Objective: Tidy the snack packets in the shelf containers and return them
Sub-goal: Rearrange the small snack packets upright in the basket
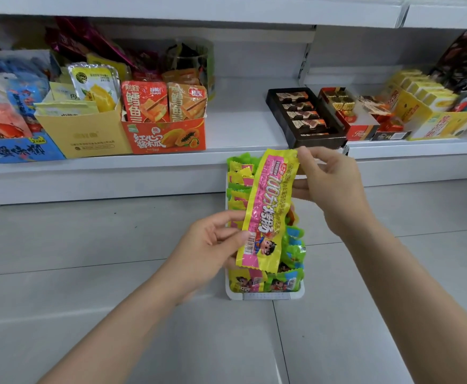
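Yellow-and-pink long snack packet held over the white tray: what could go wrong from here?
The yellow-and-pink long snack packet is pinched only at its ends by the left hand and right hand; it might slip. The white plastic tray on the grey floor looks crammed, so pushing it in may spill the green packets.

I see the white plastic tray (265, 295) of snack packets on the grey tiled floor (88, 245), near side of the white metal shelf (240, 128). The black chocolate tray (305, 117) lies far right, the orange cardboard box (167, 135) far left.

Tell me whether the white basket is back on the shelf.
No, the white basket sits on the floor below the shelf.
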